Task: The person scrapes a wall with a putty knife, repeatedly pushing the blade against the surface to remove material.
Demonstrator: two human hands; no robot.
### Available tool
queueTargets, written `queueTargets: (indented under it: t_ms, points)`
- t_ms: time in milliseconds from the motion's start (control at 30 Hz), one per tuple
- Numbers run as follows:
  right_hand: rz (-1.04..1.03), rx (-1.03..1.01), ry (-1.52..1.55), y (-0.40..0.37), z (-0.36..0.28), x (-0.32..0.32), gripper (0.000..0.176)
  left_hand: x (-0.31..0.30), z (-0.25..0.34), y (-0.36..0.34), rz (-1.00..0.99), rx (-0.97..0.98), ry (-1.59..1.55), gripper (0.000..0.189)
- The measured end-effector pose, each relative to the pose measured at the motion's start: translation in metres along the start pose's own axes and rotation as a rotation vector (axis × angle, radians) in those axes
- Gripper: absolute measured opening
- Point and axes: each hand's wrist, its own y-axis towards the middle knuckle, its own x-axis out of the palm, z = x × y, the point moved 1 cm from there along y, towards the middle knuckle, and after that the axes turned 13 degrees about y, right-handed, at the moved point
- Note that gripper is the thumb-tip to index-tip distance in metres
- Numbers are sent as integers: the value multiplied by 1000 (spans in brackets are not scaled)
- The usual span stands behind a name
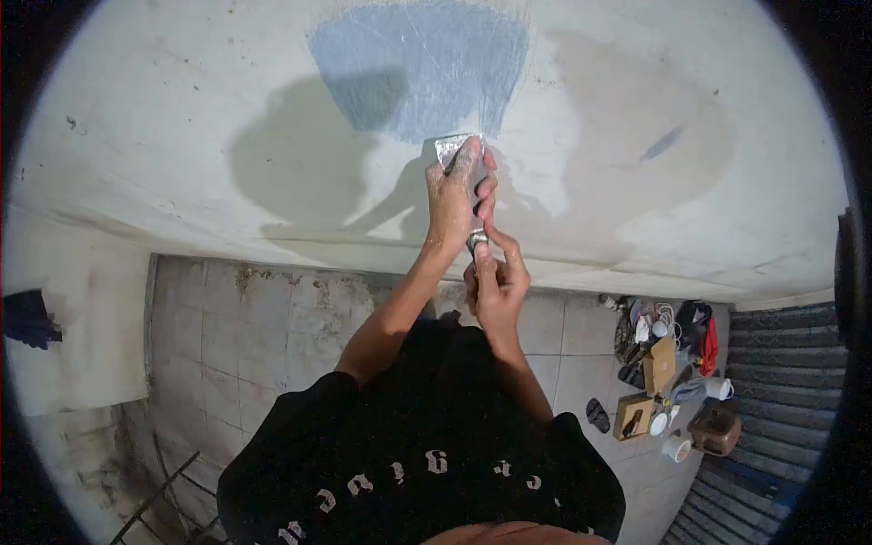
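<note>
Scraper (pixel 449 145) sits at the lower edge of the blue-grey patch (pixel 418 64) on the pale wall (pixel 509 177), blade towards the patch, handle back towards the wearer. On my feed, both hands are closed on it. Left hand (pixel 449 209) wraps it up by the blade, thumb laid along the face, fingers curled round the far side; I'd judge that's for steering and pressure close to the edge. Right hand (pixel 498 295) pinches the butt end, likely to steady the tail and set the angle. Arms reach forward from the black shirt (pixel 409 400), so the tool lies about in line with the body.

Looks: flat, widening blade, silvery, with pale smears; metallic glint at the butt; most of the handle hidden by fingers. Whitish dust on the left thumb. From my camera I can't tell whether the blade edge touches the wall.

Patch has thin pale scratches and a ragged border; smaller blue mark (pixel 661 143) off to the right. Open cardboard box (pixel 659 365) and dark sandal (pixel 597 415) on the tiled floor (pixel 263 336), well apart from the hands.
</note>
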Motion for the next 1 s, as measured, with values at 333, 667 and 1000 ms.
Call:
queueTargets:
  t_ms: [333, 667, 1000]
  points:
    - [29, -27, 64, 0, 1, 10, 30, -3, 6, 1, 24, -29, 30, 38]
    - [57, -1, 73, -10, 4, 6, 32, -5, -6, -2, -66, -59, -40, 38]
    - [64, -35, 59, -9, 8, 9, 32, -5, -2, 1, -92, -49, -47, 38]
